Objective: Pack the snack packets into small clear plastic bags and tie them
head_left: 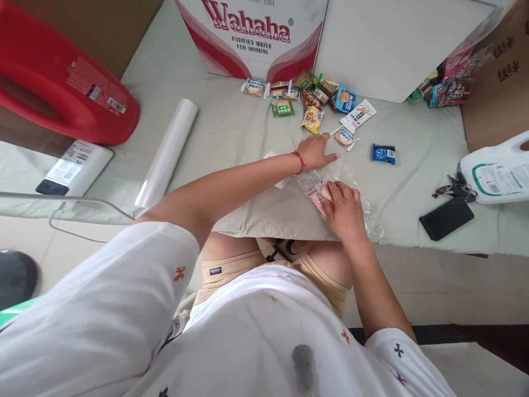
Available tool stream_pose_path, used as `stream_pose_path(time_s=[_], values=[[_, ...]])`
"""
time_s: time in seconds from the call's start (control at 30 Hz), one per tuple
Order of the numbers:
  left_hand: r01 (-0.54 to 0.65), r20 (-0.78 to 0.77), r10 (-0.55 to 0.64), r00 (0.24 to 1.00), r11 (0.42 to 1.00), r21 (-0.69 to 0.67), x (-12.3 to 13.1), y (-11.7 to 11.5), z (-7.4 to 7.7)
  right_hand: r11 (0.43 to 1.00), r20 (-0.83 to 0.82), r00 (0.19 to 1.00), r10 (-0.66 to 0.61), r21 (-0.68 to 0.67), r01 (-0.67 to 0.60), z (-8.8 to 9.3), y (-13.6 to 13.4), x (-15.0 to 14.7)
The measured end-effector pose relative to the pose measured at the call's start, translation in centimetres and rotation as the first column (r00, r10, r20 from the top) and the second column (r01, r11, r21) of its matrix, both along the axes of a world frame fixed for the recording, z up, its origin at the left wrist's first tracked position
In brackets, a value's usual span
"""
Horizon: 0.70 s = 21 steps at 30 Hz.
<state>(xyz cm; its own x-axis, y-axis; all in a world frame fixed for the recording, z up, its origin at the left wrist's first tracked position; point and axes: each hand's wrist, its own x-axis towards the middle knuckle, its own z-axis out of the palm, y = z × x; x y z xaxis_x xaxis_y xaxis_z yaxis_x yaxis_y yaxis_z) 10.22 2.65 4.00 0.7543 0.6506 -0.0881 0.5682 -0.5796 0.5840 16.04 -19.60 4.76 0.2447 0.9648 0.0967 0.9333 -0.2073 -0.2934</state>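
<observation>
My left hand (317,152), with a red cord at its wrist, reaches across the table with its fingers apart and nothing in them. Just beyond its fingertips lie a yellow cookie packet (313,119) and a round biscuit in a clear wrapper (344,138). My right hand (345,210) is curled over a pink snack packet (316,199), which its fingers partly hide. Crinkled clear plastic (374,222), apparently a bag, spreads under and around that hand. More small wrapped snacks (311,99) are heaped by the box, and a blue packet (384,153) lies apart on the right.
A Wahaha water carton (256,41) stands at the back. To the left are a white roll (167,151) and a red jug (70,82). A black phone (446,219), keys (454,188) and a white bottle (498,171) occupy the right.
</observation>
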Motion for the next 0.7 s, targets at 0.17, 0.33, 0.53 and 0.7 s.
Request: stream_pose_path(time_s=[0.17, 0.33, 0.53, 0.7], values=[[0.174, -0.118, -0.172, 0.978, 0.985, 0.005, 4.3, -0.6, 0.8, 0.996, 0.014, 0.998, -0.066, 0.054, 0.065, 0.0, -1.1, -1.2], [0.309, -0.093, -0.308, 0.947, 0.951, -0.01, 3.7, 0.2, 1.1, 0.995, 0.103, 0.991, -0.084, 0.054, 0.079, 0.4, -2.1, -2.9], [0.498, 0.347, -0.441, 0.828, 0.862, -0.093, -2.4, 0.8, 2.4, 0.997, 0.115, 0.991, -0.068, -0.018, 0.071, 1.1, -3.0, -2.9], [0.617, 0.375, -0.555, 0.742, 0.784, -0.061, -7.9, -1.7, 3.8, 0.999, 0.091, 0.995, -0.032, -0.027, 0.034, 1.5, -3.6, -2.7]])
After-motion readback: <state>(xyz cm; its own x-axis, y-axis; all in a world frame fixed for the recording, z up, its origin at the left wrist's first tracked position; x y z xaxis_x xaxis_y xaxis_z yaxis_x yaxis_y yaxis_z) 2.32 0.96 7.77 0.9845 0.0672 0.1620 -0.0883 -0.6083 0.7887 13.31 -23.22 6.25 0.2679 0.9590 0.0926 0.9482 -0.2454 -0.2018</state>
